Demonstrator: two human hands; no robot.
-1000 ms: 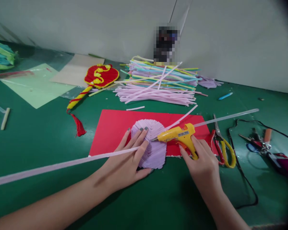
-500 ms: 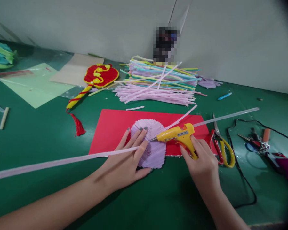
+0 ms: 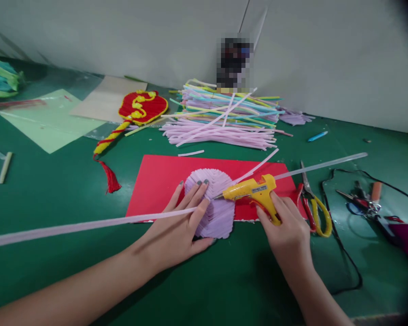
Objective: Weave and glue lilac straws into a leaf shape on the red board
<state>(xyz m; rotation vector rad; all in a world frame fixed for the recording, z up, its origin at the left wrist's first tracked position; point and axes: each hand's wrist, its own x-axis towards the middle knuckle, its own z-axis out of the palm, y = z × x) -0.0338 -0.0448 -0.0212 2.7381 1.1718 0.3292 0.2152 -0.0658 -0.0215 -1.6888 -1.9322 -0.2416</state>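
My left hand [image 3: 182,222] lies with its fingers over a lilac piece [image 3: 221,217] made of pipe cleaners laid side by side in a V pattern. A long lilac pipe cleaner [image 3: 88,225] runs across the back of that hand and is caught at its end by the index finger. My right hand [image 3: 289,226] is closed round the handle of a yellow hot glue gun [image 3: 253,189]. The gun's metal nozzle points left, right by my left fingertips at the middle of the lilac piece. Under these lies a red sheet [image 3: 163,176].
Bundled pipe cleaners [image 3: 221,136] lie at the back. A red and yellow fan-shaped craft [image 3: 143,107] is at the left. Scissors [image 3: 321,215], keys [image 3: 374,206] and a black cord [image 3: 347,258] lie at the right. A pale green sheet [image 3: 51,131] is at the far left.
The loose left end of the pipe cleaner has risen slightly. Both hands and the glue gun stay almost in the same place.
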